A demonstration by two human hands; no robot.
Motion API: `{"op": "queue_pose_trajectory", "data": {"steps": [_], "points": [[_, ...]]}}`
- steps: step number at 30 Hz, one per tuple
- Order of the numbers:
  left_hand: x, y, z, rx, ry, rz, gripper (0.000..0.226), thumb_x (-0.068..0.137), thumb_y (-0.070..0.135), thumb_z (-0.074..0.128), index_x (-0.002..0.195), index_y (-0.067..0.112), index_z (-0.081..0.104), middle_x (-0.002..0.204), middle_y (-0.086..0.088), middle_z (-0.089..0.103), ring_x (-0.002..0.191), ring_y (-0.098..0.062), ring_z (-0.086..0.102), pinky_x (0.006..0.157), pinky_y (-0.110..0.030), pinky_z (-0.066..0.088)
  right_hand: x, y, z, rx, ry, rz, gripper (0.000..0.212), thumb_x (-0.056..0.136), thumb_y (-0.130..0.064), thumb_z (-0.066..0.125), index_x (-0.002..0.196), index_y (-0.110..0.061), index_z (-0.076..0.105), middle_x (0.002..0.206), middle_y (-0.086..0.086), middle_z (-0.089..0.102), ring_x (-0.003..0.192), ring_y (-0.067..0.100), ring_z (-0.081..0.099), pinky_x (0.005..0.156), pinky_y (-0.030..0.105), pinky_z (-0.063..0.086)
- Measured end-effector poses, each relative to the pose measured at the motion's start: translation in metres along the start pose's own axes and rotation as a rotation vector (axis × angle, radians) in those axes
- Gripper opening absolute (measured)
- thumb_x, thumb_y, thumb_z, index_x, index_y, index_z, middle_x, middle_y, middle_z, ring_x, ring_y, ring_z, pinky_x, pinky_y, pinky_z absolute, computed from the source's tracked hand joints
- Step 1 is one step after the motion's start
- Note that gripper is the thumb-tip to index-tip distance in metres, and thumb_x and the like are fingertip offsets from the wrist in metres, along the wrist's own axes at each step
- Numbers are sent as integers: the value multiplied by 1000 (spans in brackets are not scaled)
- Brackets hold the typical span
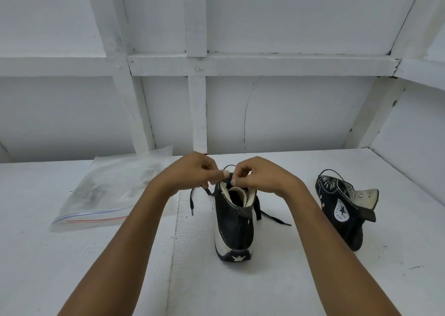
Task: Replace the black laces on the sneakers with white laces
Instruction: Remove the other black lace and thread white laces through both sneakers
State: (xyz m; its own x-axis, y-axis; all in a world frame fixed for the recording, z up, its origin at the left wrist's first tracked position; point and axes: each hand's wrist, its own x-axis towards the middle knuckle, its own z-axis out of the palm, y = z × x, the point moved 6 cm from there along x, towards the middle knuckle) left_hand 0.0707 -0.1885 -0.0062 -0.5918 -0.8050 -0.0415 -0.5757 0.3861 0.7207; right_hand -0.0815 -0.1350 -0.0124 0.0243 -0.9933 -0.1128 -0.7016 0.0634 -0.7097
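Sneaker (234, 229), black high-top with a white sole, stands upright on the white surface (96, 267) at centre. Its heel faces us, a white star showing on the heel patch; its toe points away toward the wall, so its long axis runs straight from us to the back of the surface. We see down into its open collar, cream lining exposed.

Both our hands meet over the front of the collar. Our left hand (192, 171) has its fingers (218, 174) pressed together, pinching the black lace (258, 206) just above the tongue. Our right hand (258, 174) has its fingers (237, 182) curled in and pinched on the same lace at the top eyelets. Exactly which strand each hand holds we cannot tell; the knuckles hide it.

Loose lace ends trail on both sides: one falls left of the sneaker and rests on the surface, one runs right and toward us, lying flat.

Second sneaker (344, 210) lies well apart to the right, tipped on its side, round star logo facing up, its top folded open with metal eyelets showing. Its long axis slants, toe away and to the left, heel nearer us.

Clear zip bag (108, 195) lies flat at left, near the wall, apart from both sneakers. Its contents are too blurred to name.
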Motion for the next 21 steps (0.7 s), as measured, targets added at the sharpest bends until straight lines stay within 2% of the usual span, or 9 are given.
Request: {"op": "queue_pose_trajectory", "data": {"steps": [3,5,7,8,11,13,15,18,21], "points": [[1,-3,11,-14,-76,-33,22,90,25,68,74,10,72,64,6,70,62,-5,66,68,-28,51,0,2,-6,223,63,49,11,91,-11,59,81,-12,63,89,0,69,66,9,51,56,19,37],[3,-7,12,-54,-87,-61,18,88,16,66,75,6,71,62,6,69,62,-7,66,69,-29,52,2,13,-8,627,67,125,18,94,-6,51,78,-12,56,92,8,72,58,11,47,49,21,33],[2,-10,13,-66,-120,-84,18,88,15,65,72,9,69,66,4,69,65,-9,65,68,-27,51,1,26,-7,1050,41,221,18,93,-6,46,76,-12,50,80,10,71,49,12,41,42,21,30],[2,-11,14,-63,-135,-92,19,88,16,64,70,11,68,68,3,69,67,-10,65,67,-26,51,0,34,-7,1137,42,264,16,91,-8,46,76,-12,48,71,7,66,46,12,36,39,20,26],[3,-13,15,-69,-163,-96,21,89,15,62,68,15,64,73,1,69,71,-12,65,68,-25,51,-5,51,-9,921,89,338,16,92,-25,54,81,-14,51,58,-1,45,46,12,26,42,22,18],[4,-12,16,-75,-169,-94,22,89,14,60,68,15,64,75,0,69,72,-11,66,69,-25,51,-10,47,-14,579,115,320,21,90,-35,63,84,-15,61,66,-1,51,50,12,28,46,22,19],[5,-10,16,-72,-175,-90,22,89,14,60,68,16,64,76,0,70,71,-10,67,68,-25,51,-11,32,-17,303,139,234,24,85,-43,69,80,-19,67,78,-3,63,59,12,41,52,22,27],[6,-7,16,-57,-183,-83,22,89,13,59,68,17,64,73,2,70,71,-9,67,68,-24,51,-7,12,-17,130,105,89,28,78,-49,74,79,-21,73,86,-2,71,79,11,59,71,27,44],[6,-6,15,-49,-192,-84,22,89,12,59,68,16,63,71,4,69,71,-9,66,67,-24,50,-4,3,-8,10,-17,89,21,78,-39,77,76,-18,74,75,-3,66,72,11,56,72,30,46]]}}
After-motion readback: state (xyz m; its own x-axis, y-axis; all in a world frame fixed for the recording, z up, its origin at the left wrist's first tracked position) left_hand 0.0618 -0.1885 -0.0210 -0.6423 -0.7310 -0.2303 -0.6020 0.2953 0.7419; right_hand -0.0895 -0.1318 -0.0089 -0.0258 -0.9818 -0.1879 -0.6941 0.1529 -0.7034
